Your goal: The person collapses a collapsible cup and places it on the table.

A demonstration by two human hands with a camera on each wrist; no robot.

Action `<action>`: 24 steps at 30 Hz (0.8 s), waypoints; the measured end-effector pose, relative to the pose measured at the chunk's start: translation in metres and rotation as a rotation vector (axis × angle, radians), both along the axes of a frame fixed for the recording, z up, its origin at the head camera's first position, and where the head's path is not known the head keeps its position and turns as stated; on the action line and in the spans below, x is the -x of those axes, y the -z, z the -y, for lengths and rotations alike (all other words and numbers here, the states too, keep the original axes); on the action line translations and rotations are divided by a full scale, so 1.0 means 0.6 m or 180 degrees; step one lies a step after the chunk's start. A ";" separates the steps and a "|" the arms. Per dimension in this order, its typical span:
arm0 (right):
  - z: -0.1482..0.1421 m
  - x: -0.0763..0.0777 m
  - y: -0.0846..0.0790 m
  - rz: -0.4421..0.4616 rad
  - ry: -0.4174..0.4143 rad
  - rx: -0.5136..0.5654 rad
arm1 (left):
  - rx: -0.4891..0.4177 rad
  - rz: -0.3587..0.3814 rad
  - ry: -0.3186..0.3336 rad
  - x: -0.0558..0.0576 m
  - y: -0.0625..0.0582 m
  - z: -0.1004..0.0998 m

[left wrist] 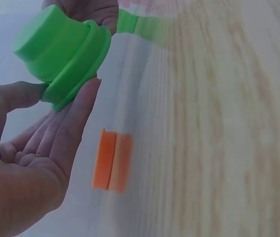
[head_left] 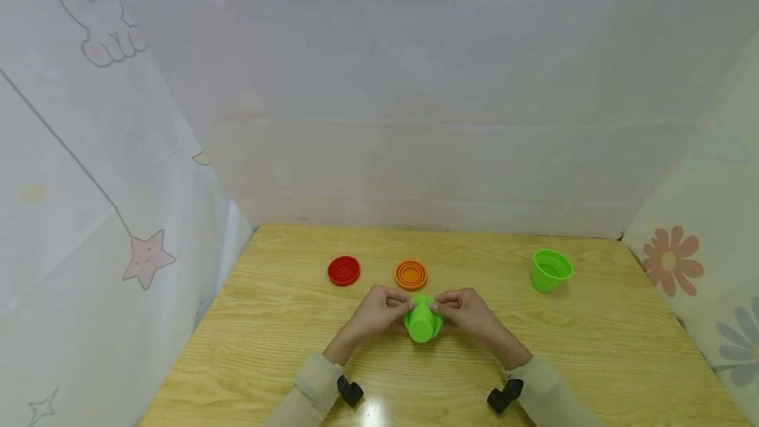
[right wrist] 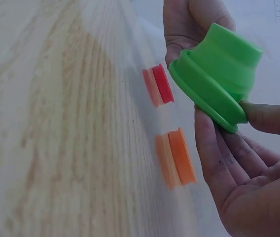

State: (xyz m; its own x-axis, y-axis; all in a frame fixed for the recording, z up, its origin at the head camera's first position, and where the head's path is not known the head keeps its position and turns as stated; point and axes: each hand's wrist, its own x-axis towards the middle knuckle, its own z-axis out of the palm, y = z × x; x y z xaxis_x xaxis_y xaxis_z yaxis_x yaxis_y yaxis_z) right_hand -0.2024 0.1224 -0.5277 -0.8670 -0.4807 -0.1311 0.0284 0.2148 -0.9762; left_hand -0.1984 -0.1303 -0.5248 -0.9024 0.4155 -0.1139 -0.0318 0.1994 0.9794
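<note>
Both hands hold a green collapsible cup (head_left: 421,323) between them over the table, its narrow base tilted toward me. The cup is partly folded: in the wrist views its base section stands out while the wall near the rim is doubled over. My left hand (head_left: 380,314) pinches the rim on the left, thumb on the outer fold and fingers underneath. From the right, my right hand (head_left: 468,314) grips the rim the same way, its thumb (right wrist: 265,117) pressing beside the fold. The inside of the cup is hidden.
An orange collapsed cup (head_left: 411,275) lies flat just beyond the hands. Left of it is a red collapsed cup (head_left: 344,271). A second green cup (head_left: 550,271), expanded and upright, stands at the right on the wooden table (head_left: 267,321). Printed cloth (head_left: 450,84) hangs behind and on both sides.
</note>
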 end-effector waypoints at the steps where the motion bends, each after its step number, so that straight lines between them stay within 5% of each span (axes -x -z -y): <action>1: 0.001 -0.001 -0.001 -0.0043 -0.0004 -0.0025 | 0.0044 -0.0039 0.0003 0.000 0.001 -0.001; 6: 0.003 -0.002 0.000 -0.0197 -0.0079 -0.0080 | 0.0156 -0.0185 -0.0027 0.000 0.005 -0.003; 13: 0.001 0.000 0.006 -0.0055 -0.0188 0.0086 | 0.0176 -0.0225 -0.0036 0.004 0.006 0.001; 24: -0.003 0.001 0.007 0.0398 -0.0033 0.0366 | -0.0169 0.0198 -0.0231 0.007 0.006 -0.001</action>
